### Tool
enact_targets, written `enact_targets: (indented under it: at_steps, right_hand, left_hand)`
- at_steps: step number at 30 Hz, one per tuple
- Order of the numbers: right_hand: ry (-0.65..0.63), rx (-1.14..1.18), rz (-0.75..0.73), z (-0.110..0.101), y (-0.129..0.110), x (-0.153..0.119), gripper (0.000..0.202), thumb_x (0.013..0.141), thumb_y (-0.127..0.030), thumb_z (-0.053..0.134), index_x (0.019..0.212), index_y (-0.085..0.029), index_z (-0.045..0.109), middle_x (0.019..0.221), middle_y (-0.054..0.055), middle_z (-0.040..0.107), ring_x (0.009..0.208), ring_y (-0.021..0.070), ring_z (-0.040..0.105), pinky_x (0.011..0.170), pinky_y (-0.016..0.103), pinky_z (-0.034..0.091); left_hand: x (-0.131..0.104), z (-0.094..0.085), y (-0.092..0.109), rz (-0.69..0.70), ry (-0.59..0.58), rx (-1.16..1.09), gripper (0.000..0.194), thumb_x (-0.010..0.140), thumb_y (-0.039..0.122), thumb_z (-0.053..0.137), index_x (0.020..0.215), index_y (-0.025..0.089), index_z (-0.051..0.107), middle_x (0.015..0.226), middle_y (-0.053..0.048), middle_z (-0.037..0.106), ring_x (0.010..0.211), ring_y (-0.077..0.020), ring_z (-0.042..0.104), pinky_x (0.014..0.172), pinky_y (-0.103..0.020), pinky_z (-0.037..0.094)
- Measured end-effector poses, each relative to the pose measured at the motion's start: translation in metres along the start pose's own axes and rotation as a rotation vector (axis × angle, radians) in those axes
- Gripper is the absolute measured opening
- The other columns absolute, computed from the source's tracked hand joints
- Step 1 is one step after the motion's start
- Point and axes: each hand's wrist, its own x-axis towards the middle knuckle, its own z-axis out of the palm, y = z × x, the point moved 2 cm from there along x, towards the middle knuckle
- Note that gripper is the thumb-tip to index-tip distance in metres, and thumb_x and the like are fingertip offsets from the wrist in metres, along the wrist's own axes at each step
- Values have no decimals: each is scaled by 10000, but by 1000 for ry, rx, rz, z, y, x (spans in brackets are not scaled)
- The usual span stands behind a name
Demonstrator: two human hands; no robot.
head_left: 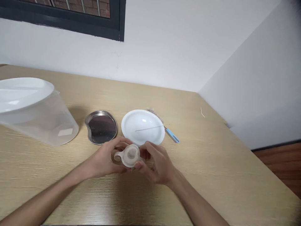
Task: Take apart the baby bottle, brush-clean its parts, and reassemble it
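Low over the near middle of the table, I hold a pale translucent baby bottle (131, 155), seen from above with its nipple and round collar facing up. A curved handle sticks out on its left side. My left hand (105, 158) curls around the left of the bottle, fingers behind and thumb in front. From the right, my right hand (156, 160) grips the collar's edge with bent fingers and thumb. The bottle's body is mostly hidden under the collar and hands. Just beyond my hands lies a white oval bowl (131, 121).
A thin wire tool with a blue handle (172, 135) rests across the bowl's right rim. Brownish bristles (155, 113) show behind the bowl. A kidney-shaped steel tray (102, 128) stands left of it, then a large translucent bin with a white lid (28, 91). A cream strip (202, 112) lies at right.
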Motion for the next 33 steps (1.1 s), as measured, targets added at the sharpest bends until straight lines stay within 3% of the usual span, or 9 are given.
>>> enact_targets:
  at_steps: [5,10,16,23,27,33]
  right_hand:
    - [201,-91,-135,5,-15,4,496,810,-551,783,1090,-204,566,904,73,658,786,218,633,655,340,529]
    - [291,-58,-124,12,-27,10,560,791,-499,834,1192,-212,568,967,83,673,870,237,679,755,372,591]
    - [297,-44,-108,17,-33,10,509,802,-476,837,1176,-217,609,965,76,697,850,227,697,749,360,602]
    - [296,-76,-159,20,-41,11,531,784,-481,861,1167,-199,626,947,89,703,849,230,685,753,365,598]
    - [292,-127,-137,18,-42,13,395,834,-440,822,1096,-204,644,915,74,724,834,224,692,746,360,592]
    - [275,-200,-119,11,-45,18,240,891,-408,751,982,-206,661,778,30,686,660,166,644,600,307,548]
  left_hand:
    - [1,-1,-2,34,1,39,705,653,245,915,1271,261,577,1262,-68,701,1165,-277,650,986,-419,531]
    - [1,0,-1,85,-27,90,612,693,201,851,1248,269,603,1244,-39,695,1141,-256,653,962,-383,539]
    - [-4,4,2,104,-9,213,726,627,167,837,1294,290,577,1309,-35,668,1120,-270,660,934,-379,541]
    - [0,11,-4,231,-13,382,299,678,215,706,966,191,627,953,-46,710,822,-243,643,733,-340,499]
    - [5,13,-6,247,10,414,236,683,212,688,907,194,617,889,-22,702,758,-206,612,684,-296,455]
    - [11,13,-5,260,26,479,200,608,168,613,801,193,569,744,26,613,642,-144,493,595,-257,356]
